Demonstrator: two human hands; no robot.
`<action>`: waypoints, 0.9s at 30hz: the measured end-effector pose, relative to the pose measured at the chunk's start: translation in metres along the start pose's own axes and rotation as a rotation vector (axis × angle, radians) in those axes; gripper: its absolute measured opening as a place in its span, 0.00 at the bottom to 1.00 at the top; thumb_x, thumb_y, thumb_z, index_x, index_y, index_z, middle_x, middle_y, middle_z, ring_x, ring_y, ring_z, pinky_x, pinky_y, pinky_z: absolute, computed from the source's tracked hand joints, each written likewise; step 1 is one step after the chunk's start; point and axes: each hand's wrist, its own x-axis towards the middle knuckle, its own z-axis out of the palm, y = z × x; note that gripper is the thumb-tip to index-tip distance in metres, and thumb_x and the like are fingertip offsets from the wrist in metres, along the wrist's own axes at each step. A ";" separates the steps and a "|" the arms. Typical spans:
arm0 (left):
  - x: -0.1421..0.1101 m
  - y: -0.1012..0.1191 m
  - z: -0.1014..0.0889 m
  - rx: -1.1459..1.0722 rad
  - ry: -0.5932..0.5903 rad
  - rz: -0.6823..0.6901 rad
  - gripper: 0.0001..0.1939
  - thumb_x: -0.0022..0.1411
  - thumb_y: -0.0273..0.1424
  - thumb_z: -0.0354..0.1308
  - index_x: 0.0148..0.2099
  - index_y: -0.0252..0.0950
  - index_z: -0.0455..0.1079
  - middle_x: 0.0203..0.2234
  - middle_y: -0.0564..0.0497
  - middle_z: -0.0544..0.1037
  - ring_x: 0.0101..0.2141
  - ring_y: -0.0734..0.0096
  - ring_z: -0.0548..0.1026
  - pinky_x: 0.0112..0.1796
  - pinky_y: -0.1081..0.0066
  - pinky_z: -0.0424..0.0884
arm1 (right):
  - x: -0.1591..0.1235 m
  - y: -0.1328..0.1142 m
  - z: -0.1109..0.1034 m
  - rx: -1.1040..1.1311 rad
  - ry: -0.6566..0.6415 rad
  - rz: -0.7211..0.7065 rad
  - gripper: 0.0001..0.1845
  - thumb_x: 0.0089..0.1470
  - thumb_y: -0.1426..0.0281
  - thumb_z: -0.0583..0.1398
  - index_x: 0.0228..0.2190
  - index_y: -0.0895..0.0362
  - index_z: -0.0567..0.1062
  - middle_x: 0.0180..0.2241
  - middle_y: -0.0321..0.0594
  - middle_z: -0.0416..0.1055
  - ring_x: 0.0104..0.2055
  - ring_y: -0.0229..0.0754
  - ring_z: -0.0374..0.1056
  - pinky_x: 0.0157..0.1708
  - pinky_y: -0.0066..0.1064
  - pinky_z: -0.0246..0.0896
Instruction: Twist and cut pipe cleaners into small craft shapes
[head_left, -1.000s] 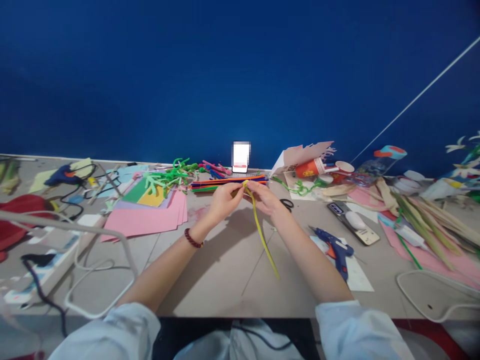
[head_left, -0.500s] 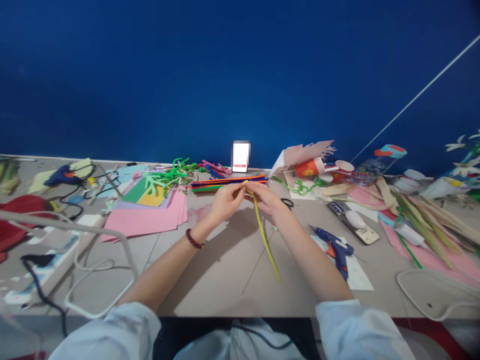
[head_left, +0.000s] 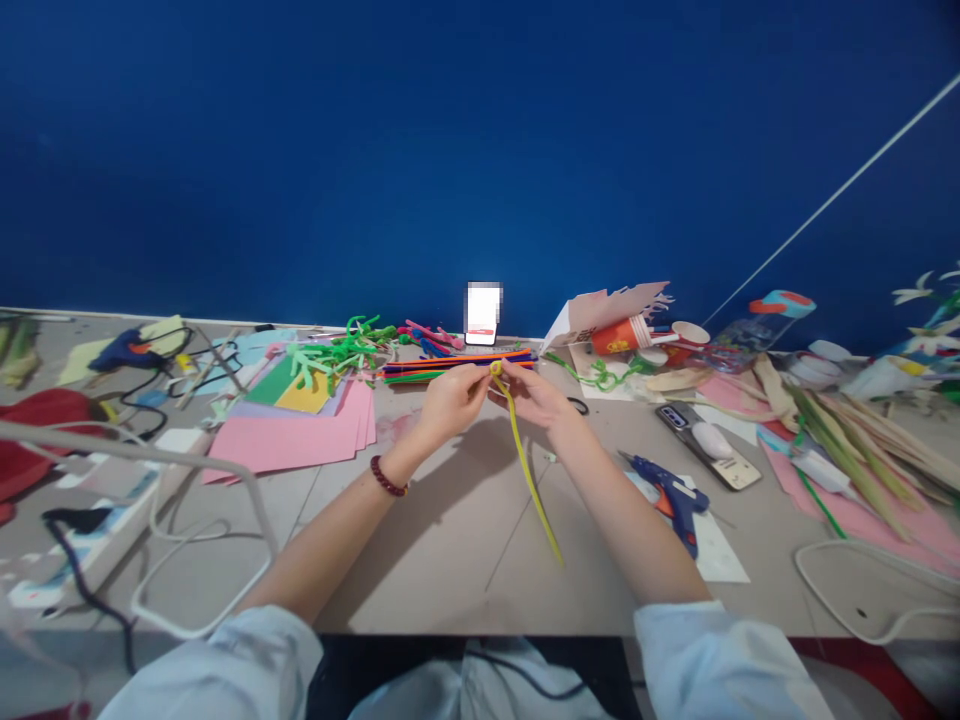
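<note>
My left hand (head_left: 452, 403) and my right hand (head_left: 531, 395) meet above the tabletop, their fingertips pinching the top of a yellow pipe cleaner (head_left: 526, 472). That top end is bent into a small loop, and the long tail hangs down and forward of my hands, toward me. Just behind my fingers lies a bundle of multicoloured pipe cleaners (head_left: 459, 366). A dark bracelet of beads (head_left: 388, 477) circles my left wrist.
Pink and coloured card sheets (head_left: 289, 443) lie left, with green pipe-cleaner shapes (head_left: 330, 358) behind them. On the right are a blue glue gun (head_left: 673, 505), a phone (head_left: 709, 442), scissors (head_left: 578, 405) partly hidden by my right hand, and dried leaves (head_left: 855, 460).
My hands have shifted slightly, and the small yellow loop now shows more clearly between my fingertips. My right hand's fingers sit a little more spread. The tail hangs much as before.
</note>
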 end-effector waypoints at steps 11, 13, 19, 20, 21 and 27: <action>0.000 -0.005 -0.004 0.120 0.003 0.044 0.15 0.63 0.29 0.46 0.30 0.37 0.71 0.23 0.49 0.73 0.25 0.73 0.68 0.26 0.74 0.57 | 0.002 0.001 0.000 0.019 0.012 0.052 0.13 0.39 0.59 0.67 0.25 0.55 0.75 0.31 0.38 0.76 0.34 0.41 0.70 0.36 0.36 0.65; 0.000 -0.005 -0.003 0.104 0.006 0.044 0.14 0.63 0.29 0.45 0.31 0.37 0.72 0.23 0.49 0.74 0.25 0.72 0.68 0.26 0.74 0.58 | 0.002 0.001 0.001 0.028 0.035 0.063 0.13 0.38 0.59 0.68 0.24 0.55 0.75 0.30 0.38 0.76 0.34 0.42 0.70 0.36 0.37 0.65; 0.003 -0.004 -0.008 0.080 0.000 0.049 0.13 0.63 0.28 0.46 0.32 0.37 0.72 0.25 0.49 0.75 0.27 0.71 0.70 0.28 0.74 0.60 | 0.004 0.006 -0.002 -0.037 -0.059 0.036 0.15 0.44 0.55 0.64 0.26 0.54 0.74 0.30 0.39 0.76 0.37 0.42 0.70 0.37 0.37 0.64; 0.003 -0.003 -0.010 0.093 -0.005 0.060 0.13 0.63 0.28 0.46 0.32 0.37 0.72 0.25 0.49 0.75 0.28 0.71 0.71 0.28 0.74 0.60 | 0.004 0.006 -0.003 -0.041 -0.062 0.030 0.16 0.44 0.54 0.63 0.27 0.54 0.74 0.31 0.39 0.76 0.37 0.42 0.70 0.37 0.37 0.64; 0.004 -0.002 -0.012 0.109 -0.012 0.075 0.13 0.63 0.29 0.46 0.32 0.37 0.72 0.25 0.48 0.75 0.29 0.70 0.71 0.29 0.74 0.60 | 0.004 0.007 -0.003 -0.032 -0.055 0.031 0.16 0.43 0.54 0.64 0.27 0.54 0.75 0.31 0.40 0.76 0.36 0.42 0.70 0.37 0.37 0.64; 0.003 0.001 -0.010 0.071 -0.023 0.055 0.14 0.63 0.30 0.47 0.32 0.36 0.73 0.23 0.48 0.74 0.28 0.71 0.71 0.28 0.74 0.61 | 0.002 0.006 -0.001 -0.021 -0.029 -0.003 0.17 0.40 0.54 0.66 0.27 0.54 0.75 0.31 0.39 0.76 0.36 0.42 0.71 0.38 0.38 0.65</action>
